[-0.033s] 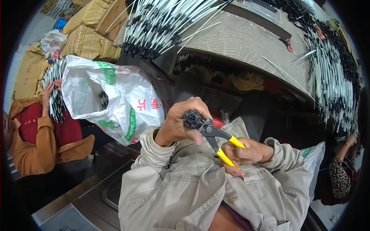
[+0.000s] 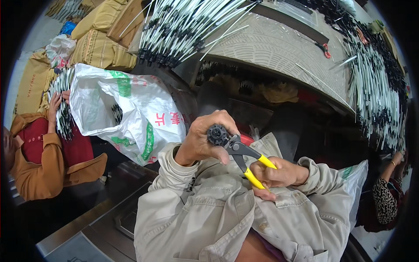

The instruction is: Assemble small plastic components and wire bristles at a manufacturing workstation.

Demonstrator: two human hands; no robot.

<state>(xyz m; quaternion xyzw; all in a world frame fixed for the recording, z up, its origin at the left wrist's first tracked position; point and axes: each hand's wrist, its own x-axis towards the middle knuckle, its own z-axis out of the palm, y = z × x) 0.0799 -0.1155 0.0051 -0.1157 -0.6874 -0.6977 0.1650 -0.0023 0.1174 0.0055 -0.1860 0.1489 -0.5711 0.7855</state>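
In front of my jacket, my left hand [image 2: 201, 142] is wrapped round a dark, round, notched bundle of black ends [image 2: 217, 135]; what lies behind this end face is hidden. My right hand [image 2: 279, 173] grips a pair of pliers [image 2: 244, 150] with yellow handles, which stand spread apart. The dark head of the pliers is up against the right side of the bundle, beside my left thumb. Whether the jaws are closed on a piece cannot be made out.
A grey table [image 2: 270, 48] ahead carries a heap of white rods with black ends [image 2: 187, 26] and another heap [image 2: 375, 91] at right. An open white sack [image 2: 144, 100] stands at left. Two people work at the sides, one sleeve brown [image 2: 48, 168]. Red-handled scissors [image 2: 325, 50] lie on the table.
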